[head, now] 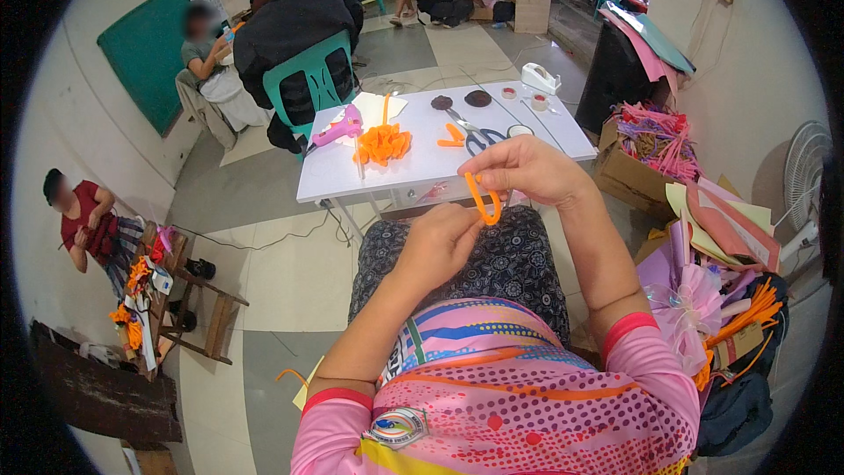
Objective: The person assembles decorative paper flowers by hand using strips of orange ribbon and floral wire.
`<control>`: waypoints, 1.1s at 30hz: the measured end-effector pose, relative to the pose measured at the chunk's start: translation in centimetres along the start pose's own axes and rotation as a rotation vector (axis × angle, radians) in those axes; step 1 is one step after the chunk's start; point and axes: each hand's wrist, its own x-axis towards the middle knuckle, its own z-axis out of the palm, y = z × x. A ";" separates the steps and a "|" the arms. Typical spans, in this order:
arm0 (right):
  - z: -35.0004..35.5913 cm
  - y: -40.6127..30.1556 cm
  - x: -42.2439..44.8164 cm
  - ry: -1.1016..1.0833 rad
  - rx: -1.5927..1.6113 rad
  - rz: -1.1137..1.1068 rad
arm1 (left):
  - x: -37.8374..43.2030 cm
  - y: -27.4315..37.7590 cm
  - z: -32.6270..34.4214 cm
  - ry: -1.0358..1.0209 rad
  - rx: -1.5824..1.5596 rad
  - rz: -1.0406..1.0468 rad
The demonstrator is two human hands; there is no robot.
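A short orange pipe cleaner [488, 216], bent into a narrow U, is held above my lap between both hands. My left hand [440, 241] pinches it near the bend, while the fingers of my right hand [527, 168] grip its upper ends. Beyond them, on the white table [422, 175], lies a bunch of orange pipe-cleaner petals [384, 144] beside a pink glue gun [338, 129]. Scissors with dark handles [484, 137] rest close to my right hand, with a few short orange pieces [451, 138] at their left.
Rolls of tape [539, 102], a white tape dispenser [541, 79] and dark round pieces [478, 98] sit at the table's far side. A box of pink and purple strands [653, 148] stands right, near a fan [806, 178]. A person sits ahead on a green chair [310, 82].
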 end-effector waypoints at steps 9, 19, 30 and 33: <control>0.0 0.0 -0.2 -0.004 -0.062 0.055 | 0.0 -0.1 0.0 -0.048 -0.009 0.004; 2.7 2.8 0.1 0.588 0.162 -0.251 | -0.6 -0.3 1.6 0.183 -0.441 -0.535; 3.5 3.9 0.8 0.737 0.441 -0.385 | -0.3 0.0 2.1 0.345 -0.623 -0.522; 3.7 3.7 0.9 0.743 0.393 -0.400 | -0.4 -0.4 1.9 0.278 -0.617 -0.541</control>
